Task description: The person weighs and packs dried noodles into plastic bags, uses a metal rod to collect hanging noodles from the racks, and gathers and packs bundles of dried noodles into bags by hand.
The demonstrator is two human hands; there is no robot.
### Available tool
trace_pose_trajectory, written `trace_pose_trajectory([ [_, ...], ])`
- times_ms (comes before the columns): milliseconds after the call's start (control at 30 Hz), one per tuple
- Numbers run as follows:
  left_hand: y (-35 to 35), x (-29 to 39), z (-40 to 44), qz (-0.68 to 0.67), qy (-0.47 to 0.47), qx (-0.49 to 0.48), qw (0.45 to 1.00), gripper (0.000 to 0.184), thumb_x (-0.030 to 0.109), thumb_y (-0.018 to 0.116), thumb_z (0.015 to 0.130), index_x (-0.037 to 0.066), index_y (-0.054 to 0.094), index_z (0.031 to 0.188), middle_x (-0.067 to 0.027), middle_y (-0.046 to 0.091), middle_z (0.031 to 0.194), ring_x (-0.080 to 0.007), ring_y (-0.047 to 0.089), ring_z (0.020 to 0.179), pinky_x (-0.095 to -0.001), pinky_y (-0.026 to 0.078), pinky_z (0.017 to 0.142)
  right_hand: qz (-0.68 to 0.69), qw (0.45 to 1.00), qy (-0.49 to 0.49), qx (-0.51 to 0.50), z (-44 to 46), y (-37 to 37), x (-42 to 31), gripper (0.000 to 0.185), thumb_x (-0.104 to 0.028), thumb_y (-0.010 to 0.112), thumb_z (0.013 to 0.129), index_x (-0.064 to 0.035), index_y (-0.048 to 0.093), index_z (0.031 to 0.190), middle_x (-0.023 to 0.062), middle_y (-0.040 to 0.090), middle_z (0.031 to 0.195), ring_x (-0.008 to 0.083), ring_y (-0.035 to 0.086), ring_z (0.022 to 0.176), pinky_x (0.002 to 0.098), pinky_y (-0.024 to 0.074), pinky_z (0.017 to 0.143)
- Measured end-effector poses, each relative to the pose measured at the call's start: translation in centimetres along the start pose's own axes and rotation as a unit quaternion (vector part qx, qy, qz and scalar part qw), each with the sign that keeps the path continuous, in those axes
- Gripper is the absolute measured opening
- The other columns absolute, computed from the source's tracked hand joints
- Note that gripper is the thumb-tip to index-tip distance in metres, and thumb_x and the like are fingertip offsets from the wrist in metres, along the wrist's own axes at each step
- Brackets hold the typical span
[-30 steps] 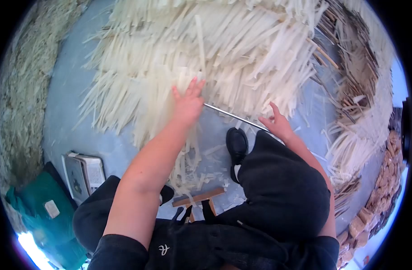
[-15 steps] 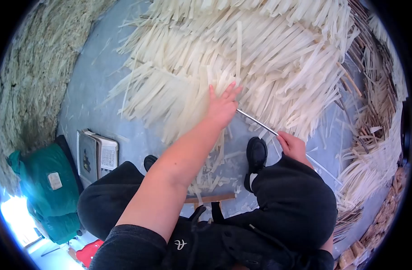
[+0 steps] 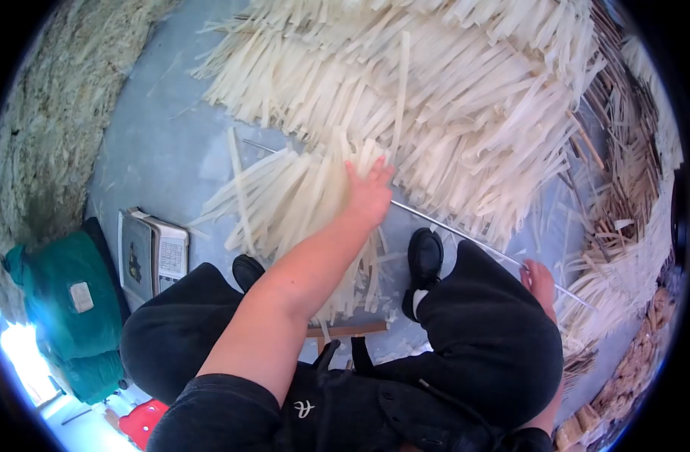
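Note:
A thin metal rod (image 3: 458,230) runs slantwise across the front of a large spread of pale, flat strips (image 3: 465,105). Its far left end pokes out beyond a smaller bunch of the same strips (image 3: 300,184), which hangs over the rod toward me. My left hand (image 3: 369,197) lies on that bunch with its fingers spread; the rod passes beneath it. At the right, beside my knee, my right hand (image 3: 538,285) is closed on the rod, whose tip extends past the hand toward the floor. My left palm and thumb are hidden.
Black shoes (image 3: 424,260) and a low wooden stool (image 3: 352,329) are close to me. At left stand a scale (image 3: 153,252) and a green bag (image 3: 74,301). Brown sticks and more strips (image 3: 624,196) pile up at right, with a pale heap (image 3: 59,113) far left.
My right hand has slid outward along the rod, down and right. The rod's left end now shows, and the bunch on it has come apart from the big spread. My left hand shifted slightly toward me.

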State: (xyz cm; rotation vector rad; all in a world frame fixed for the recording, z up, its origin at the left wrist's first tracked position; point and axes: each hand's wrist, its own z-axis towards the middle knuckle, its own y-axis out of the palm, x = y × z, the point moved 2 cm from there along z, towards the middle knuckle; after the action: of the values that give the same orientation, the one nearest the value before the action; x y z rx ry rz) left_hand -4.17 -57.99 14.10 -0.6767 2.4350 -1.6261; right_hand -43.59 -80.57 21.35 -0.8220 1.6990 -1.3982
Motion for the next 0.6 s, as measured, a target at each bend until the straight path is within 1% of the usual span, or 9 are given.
trace_pose_trajectory([
  [33, -0.2, 0.3, -0.3, 0.011, -0.009, -0.002, 1.0, 0.02, 0.03, 0.067, 0.083, 0.018, 0.074, 0.098, 0.0008, 0.03, 0.155, -0.0219, 0.011, 0.149, -0.0777, 0.013, 0.105, 0.08, 0.996, 0.036, 0.001, 1.2, 0.5, -1.1, 0.03, -0.015, 0.068, 0.083, -0.0102, 0.06, 0.112, 0.0136, 0.062, 0.09, 0.034, 0.062, 0.079, 0.0428, 0.0495, 0.069],
  [100, -0.3, 0.7, -0.5, 0.005, 0.002, -0.005, 1.0, 0.02, 0.03, 0.068, 0.082, 0.018, 0.073, 0.098, 0.0005, 0.03, 0.155, -0.0224, 0.011, 0.149, -0.0779, 0.013, 0.105, 0.162, 0.984, 0.026, -0.071, 5.7, 0.3, -7.1, 0.027, -0.015, 0.065, 0.085, -0.0094, 0.061, 0.112, 0.0147, 0.065, 0.102, 0.0355, 0.064, 0.087, 0.0418, 0.0509, 0.076],
  [167, -0.5, 0.7, -0.3, 0.003, 0.009, -0.002, 1.0, 0.02, 0.029, 0.069, 0.081, 0.018, 0.073, 0.097, 0.0003, 0.03, 0.156, -0.0229, 0.01, 0.149, -0.0781, 0.013, 0.105, 0.287, 0.953, 0.026, -0.09, 9.4, 0.2, -13.3, 0.025, -0.021, 0.063, 0.088, -0.0084, 0.063, 0.109, 0.0165, 0.066, 0.098, 0.0362, 0.064, 0.087, 0.0415, 0.0503, 0.074],
  [233, -0.1, 0.5, -0.7, -0.054, -0.024, 0.02, 0.998, 0.019, 0.027, 0.069, 0.079, 0.018, 0.073, 0.095, 0.0012, 0.028, 0.156, -0.0224, 0.01, 0.149, -0.0783, 0.012, 0.105, 0.262, 0.945, 0.056, -0.19, 11.6, 0.5, -16.4, 0.026, -0.029, 0.06, 0.091, -0.0079, 0.064, 0.106, 0.0188, 0.066, 0.091, 0.0369, 0.063, 0.086, 0.0414, 0.0494, 0.072],
  [333, 0.5, -1.0, -1.1, -0.076, -0.026, 0.081, 0.993, 0.014, 0.026, 0.068, 0.079, 0.016, 0.071, 0.089, 0.002, 0.026, 0.158, -0.0221, 0.006, 0.15, -0.0779, 0.007, 0.106, 0.256, 0.941, 0.017, -0.222, 11.7, 1.7, -15.5, 0.028, -0.033, 0.057, 0.093, -0.0084, 0.064, 0.104, 0.02, 0.064, 0.086, 0.0381, 0.063, 0.084, 0.042, 0.0486, 0.07],
  [467, -0.2, -1.2, -1.5, -0.08, -0.013, 0.054, 0.995, 0.015, 0.027, 0.069, 0.079, 0.017, 0.071, 0.09, 0.0034, 0.023, 0.159, -0.021, 0.004, 0.15, -0.0788, 0.007, 0.105, 0.303, 0.917, 0.018, -0.26, 10.3, 1.0, -13.2, 0.026, -0.031, 0.055, 0.095, -0.0083, 0.064, 0.103, 0.0188, 0.064, 0.087, 0.0392, 0.063, 0.082, 0.043, 0.0484, 0.07],
  [533, -0.1, -1.0, -1.3, -0.099, -0.012, 0.054, 0.994, 0.014, 0.025, 0.07, 0.076, 0.02, 0.072, 0.089, 0.003, 0.025, 0.158, -0.0219, 0.006, 0.15, -0.0785, 0.009, 0.105, 0.238, 0.961, 0.004, -0.144, 9.1, -1.4, -13.4, 0.024, -0.033, 0.059, 0.093, -0.0115, 0.064, 0.102, 0.0143, 0.062, 0.079, 0.0353, 0.063, 0.074, 0.0433, 0.0484, 0.064],
  [567, -0.3, -0.9, -1.3, -0.101, -0.014, 0.055, 0.993, 0.014, 0.025, 0.07, 0.076, 0.02, 0.072, 0.089, 0.003, 0.025, 0.158, -0.0219, 0.006, 0.15, -0.0785, 0.009, 0.105, 0.236, 0.961, 0.002, -0.145, 8.4, -1.2, -12.7, 0.024, -0.033, 0.059, 0.093, -0.0115, 0.064, 0.102, 0.0143, 0.062, 0.079, 0.0353, 0.063, 0.074, 0.0433, 0.0484, 0.064],
  [600, -0.5, -0.7, -1.3, -0.106, -0.015, 0.047, 0.993, 0.014, 0.025, 0.069, 0.076, 0.02, 0.072, 0.088, 0.0028, 0.025, 0.158, -0.022, 0.006, 0.15, -0.0784, 0.009, 0.105, 0.118, 0.986, -0.048, -0.104, 7.8, -0.9, -11.6, 0.023, -0.033, 0.06, 0.091, -0.0136, 0.064, 0.103, 0.0118, 0.059, 0.074, 0.0324, 0.062, 0.07, 0.043, 0.0482, 0.061],
])
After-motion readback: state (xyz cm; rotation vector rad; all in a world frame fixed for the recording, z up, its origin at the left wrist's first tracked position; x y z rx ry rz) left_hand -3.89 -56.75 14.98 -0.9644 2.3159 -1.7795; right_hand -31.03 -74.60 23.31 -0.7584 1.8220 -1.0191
